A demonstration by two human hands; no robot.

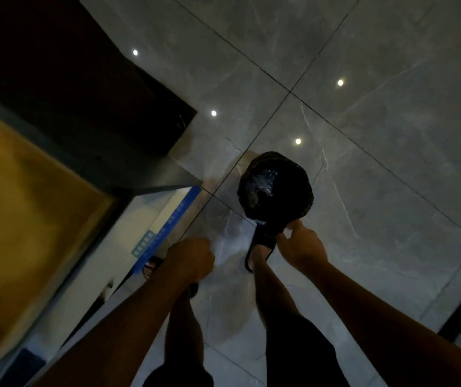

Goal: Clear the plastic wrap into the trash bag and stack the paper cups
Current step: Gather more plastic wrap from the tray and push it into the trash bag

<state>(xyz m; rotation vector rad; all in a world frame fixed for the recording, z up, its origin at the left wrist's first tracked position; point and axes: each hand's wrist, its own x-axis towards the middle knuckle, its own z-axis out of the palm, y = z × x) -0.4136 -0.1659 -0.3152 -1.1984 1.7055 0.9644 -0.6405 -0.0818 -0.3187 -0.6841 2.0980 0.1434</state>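
Observation:
A black trash bag [275, 188] lines a round bin on the grey tiled floor, with crumpled clear plastic wrap [264, 183] glinting inside its mouth. My right hand [300, 245] reaches down to the bag's near rim, fingers pinched at the black plastic edge. My left hand [189, 259] hangs to the left of the bin, fingers curled closed, and nothing shows in it. No paper cups are in view.
A yellow-brown table top [28, 219] fills the left side, with a dark cabinet [84, 88] beyond it. A white panel with a blue strip [165, 227] stands by my left foot. My sandalled feet stand just behind the bin. Glossy tiles reflect ceiling lights.

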